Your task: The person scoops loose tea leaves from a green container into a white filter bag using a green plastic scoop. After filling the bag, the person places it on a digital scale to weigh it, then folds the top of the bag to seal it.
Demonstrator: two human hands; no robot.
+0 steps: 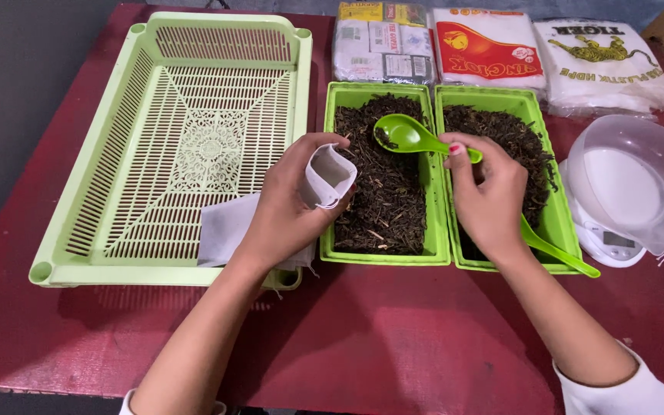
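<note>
My left hand holds a small white pouch with its mouth held open, just left of a green tray of dark dried leaves. My right hand grips the handle of a green spoon, whose bowl carries a few dark leaves and hovers over that tray, close to the pouch. A second green tray of leaves lies under my right hand, with another green spoon resting along its near right edge.
A large light-green slotted basket stands at the left with a flat white sheet at its near right corner. Several plastic packets lie at the back. A white kitchen scale with a clear bowl sits at the right.
</note>
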